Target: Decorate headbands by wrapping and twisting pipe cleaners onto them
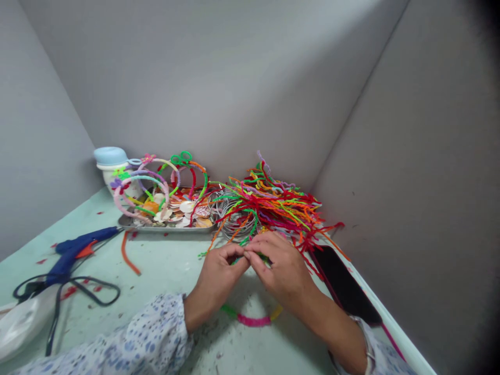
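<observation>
Pink-green-yellow fuzzy ring point(254, 321) is on or just above the tabletop point(164, 271) (can't tell which), left hand point(216, 273) and right hand point(284, 268) both pinching its far side, fingertips touching, messy pipe-cleaner pile point(281, 203) just beyond.

Craft workshop booth, as far as the view shows, grey partitions point(219, 78) around a pale green worktable point(167, 265), glue gun point(72, 253) at ten o'clock, metal tray point(167, 229) of shells point(187, 207) at eleven, fuzzy craft stems point(281, 203) heaped at twelve

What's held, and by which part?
Left hand and right hand seem to pinch the multicolored band at its far side; exact spot hidden.
</observation>
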Demonstrator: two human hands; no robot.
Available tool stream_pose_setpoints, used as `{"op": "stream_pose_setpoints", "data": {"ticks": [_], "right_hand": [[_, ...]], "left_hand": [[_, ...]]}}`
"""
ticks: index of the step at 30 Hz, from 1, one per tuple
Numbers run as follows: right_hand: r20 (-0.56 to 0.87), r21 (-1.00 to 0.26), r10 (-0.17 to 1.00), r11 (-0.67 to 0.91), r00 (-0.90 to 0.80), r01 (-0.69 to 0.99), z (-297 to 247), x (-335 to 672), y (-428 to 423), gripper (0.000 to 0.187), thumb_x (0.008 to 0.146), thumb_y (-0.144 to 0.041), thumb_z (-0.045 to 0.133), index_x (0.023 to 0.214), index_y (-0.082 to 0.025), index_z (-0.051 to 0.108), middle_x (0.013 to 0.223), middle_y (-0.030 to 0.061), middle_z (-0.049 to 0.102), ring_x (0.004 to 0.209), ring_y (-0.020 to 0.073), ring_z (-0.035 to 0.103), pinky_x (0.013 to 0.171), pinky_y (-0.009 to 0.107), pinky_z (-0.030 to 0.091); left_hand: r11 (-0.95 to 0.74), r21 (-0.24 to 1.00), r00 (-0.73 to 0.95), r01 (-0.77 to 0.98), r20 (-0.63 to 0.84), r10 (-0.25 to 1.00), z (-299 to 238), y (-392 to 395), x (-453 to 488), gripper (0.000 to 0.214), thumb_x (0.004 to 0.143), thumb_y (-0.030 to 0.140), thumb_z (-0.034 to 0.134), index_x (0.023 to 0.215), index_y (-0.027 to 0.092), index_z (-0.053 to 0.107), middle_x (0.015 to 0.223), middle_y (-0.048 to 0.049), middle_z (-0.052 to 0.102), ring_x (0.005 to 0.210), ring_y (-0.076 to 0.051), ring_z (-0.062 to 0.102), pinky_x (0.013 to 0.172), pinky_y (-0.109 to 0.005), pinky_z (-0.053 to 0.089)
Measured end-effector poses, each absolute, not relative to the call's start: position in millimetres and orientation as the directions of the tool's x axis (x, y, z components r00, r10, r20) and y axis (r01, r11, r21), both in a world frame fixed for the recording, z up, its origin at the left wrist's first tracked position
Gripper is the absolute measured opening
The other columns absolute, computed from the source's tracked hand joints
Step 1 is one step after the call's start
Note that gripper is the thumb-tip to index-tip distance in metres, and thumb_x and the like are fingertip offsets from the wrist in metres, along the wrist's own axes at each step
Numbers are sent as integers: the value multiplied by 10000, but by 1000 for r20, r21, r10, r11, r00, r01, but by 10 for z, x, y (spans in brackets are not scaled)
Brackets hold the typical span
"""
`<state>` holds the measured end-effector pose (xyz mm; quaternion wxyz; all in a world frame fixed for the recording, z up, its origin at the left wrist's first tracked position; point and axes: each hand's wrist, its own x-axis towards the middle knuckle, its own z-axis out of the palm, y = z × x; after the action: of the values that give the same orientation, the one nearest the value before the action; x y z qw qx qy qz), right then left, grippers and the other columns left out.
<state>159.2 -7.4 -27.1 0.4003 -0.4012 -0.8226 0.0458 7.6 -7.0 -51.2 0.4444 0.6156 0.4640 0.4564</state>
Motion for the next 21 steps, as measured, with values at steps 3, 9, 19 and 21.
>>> {"op": "stream_pose_setpoints", "data": {"ticks": [3, 9, 19, 21], "right_hand": [[615, -391, 706, 659, -350, 643, -278, 1578, -89, 111, 833, -135, 595, 872, -163, 695, 878, 66, 657, 844, 202, 582, 781, 341, 478], [637, -369, 690, 665, -344, 650, -314, 1541, -101, 142, 813, -111, 562, 836, -152, 696, 852, 82, 660, 834, 209, 589, 775, 354, 483], [292, -878, 953, 301, -83, 371, -22, 1904, 126, 209, 861, -349, 575, 904, -195, 709, 901, 53, 718, 864, 201, 657, 801, 335, 506], [149, -930, 979, 185, -136, 318, -27, 1968, 179, 239, 858, -378, 568, 947, -208, 710, 950, 49, 727, 910, 207, 660, 823, 337, 504]], "left_hand": [[-178, 968, 145, 175, 153, 977, -488, -80, 81, 151, 757, 231, 590, 687, 142, 688, 670, -15, 645, 666, -150, 547, 646, -239, 412], [-171, 981, 152, 94, 156, 976, -475, -85, 108, 122, 745, 196, 597, 665, 150, 677, 650, 3, 626, 656, -137, 534, 638, -222, 402], [29, 994, 239, -103, -4, 971, -591, -144, 130, 162, 769, 300, 663, 796, 140, 649, 635, 38, 520, 541, -76, 390, 492, -184, 294], [93, 983, 222, -159, -57, 973, -611, -103, 103, 192, 767, 322, 667, 838, 147, 634, 584, 63, 453, 490, -65, 328, 452, -182, 252]]}}
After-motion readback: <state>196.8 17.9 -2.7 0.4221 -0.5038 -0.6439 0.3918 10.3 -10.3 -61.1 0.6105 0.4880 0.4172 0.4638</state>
